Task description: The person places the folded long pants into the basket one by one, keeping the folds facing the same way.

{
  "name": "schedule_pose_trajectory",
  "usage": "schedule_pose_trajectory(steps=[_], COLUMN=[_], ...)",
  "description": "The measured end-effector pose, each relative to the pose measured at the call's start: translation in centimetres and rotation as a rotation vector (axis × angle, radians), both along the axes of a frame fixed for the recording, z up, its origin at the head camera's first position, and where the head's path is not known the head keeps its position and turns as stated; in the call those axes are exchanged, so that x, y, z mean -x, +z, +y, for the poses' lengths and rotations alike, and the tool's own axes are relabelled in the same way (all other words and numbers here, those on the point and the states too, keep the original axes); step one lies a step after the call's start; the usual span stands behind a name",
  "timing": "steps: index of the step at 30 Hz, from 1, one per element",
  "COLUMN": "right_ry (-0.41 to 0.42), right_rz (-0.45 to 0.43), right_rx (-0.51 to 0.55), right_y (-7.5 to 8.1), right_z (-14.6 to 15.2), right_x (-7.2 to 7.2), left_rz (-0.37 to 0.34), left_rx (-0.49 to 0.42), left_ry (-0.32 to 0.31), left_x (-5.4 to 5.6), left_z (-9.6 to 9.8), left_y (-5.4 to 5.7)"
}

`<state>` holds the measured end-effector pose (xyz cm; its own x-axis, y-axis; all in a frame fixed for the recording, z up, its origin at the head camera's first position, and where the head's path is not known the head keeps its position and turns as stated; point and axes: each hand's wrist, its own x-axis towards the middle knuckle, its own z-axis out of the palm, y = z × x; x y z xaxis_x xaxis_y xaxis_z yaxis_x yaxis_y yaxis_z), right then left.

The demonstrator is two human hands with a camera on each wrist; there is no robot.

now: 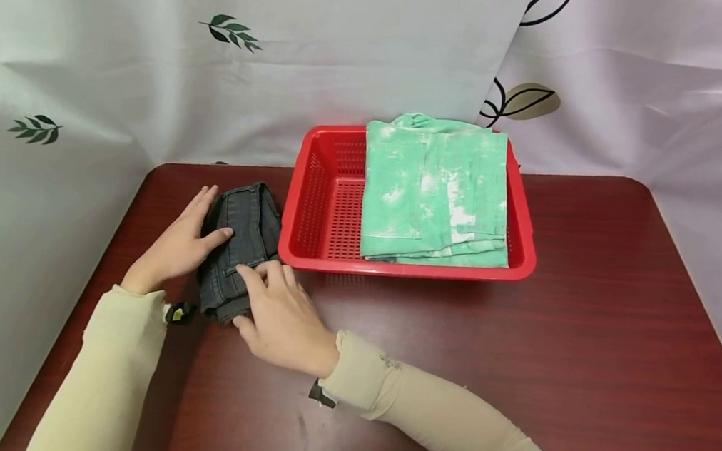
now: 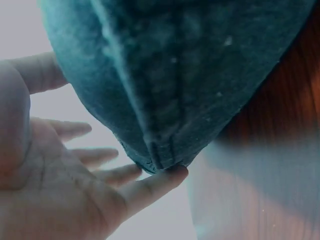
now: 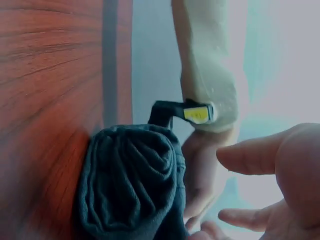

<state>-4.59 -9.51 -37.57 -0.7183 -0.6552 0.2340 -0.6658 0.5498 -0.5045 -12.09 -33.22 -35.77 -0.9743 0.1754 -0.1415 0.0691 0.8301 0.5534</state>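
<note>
Folded dark grey denim jeans (image 1: pixel 242 219) lie in a thick bundle at the left of the table, against the basket's left side. My left hand (image 1: pixel 182 242) rests along their left edge, thumb on top and fingers stretched away. In the left wrist view its fingers (image 2: pixel 155 190) lie spread, straight, along the cloth. At the near right of the bundle is my right hand (image 1: pixel 290 327), its fingers loosely bent over the edge. The right wrist view shows the bundle's rolled layers (image 3: pixel 130 180) end-on, with the right thumb (image 3: pixel 255 155) apart from them.
A red plastic basket (image 1: pixel 312 200) with perforated walls stands at the back middle. Folded green, white-blotched cloth (image 1: pixel 429 188) fills its right part and reaches over the back rim. Behind the dark red wooden table (image 1: pixel 586 310) hangs a pale leaf-patterned curtain (image 1: pixel 350 53).
</note>
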Motion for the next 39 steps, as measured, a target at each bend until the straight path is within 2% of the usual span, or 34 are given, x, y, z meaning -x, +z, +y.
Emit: schedule_pose_trajectory(steps=[4, 8, 15, 18, 23, 26, 34, 39], right_ry=[0.006, -0.005, -0.055, -0.060, -0.075, -0.081, -0.098, -0.120], right_rz=[-0.080, -0.200, -0.541, -0.625, -0.648, -0.640, -0.562, -0.550], right_rx=[0.020, 0.034, 0.111, 0.163, 0.246, 0.292, 0.381, 0.419], right_y=[0.1, -0.2, -1.1, -1.6, -2.1, -2.4, -3.1, -3.3], right_z=[0.4, 0.4, 0.0, -0.1, -0.2, -0.2, 0.1, 0.1], right_x=[0.0, 0.2, 1.6, 2.1, 2.5, 2.6, 2.6, 2.6], left_rz=[-0.005, -0.037, -0.129, -0.157, -0.201, -0.203, -0.167, -0.123], left_rx=[0.002, 0.003, -0.016, -0.046, -0.092, -0.107, -0.113, -0.122], left_ry=[0.084, 0.131, 0.197, 0.206, 0.238, 0.254, 0.267, 0.299], left_x=[-0.7, -1.2, -2.4, -2.8, -3.5, -4.0, -4.9, -5.5], left_z=[-0.1, 0.0, 0.5, 0.5, 0.9, 1.2, 2.0, 2.6], left_y=[0.1, 0.1, -0.2, -0.6, -0.9, -0.9, -1.5, -1.7])
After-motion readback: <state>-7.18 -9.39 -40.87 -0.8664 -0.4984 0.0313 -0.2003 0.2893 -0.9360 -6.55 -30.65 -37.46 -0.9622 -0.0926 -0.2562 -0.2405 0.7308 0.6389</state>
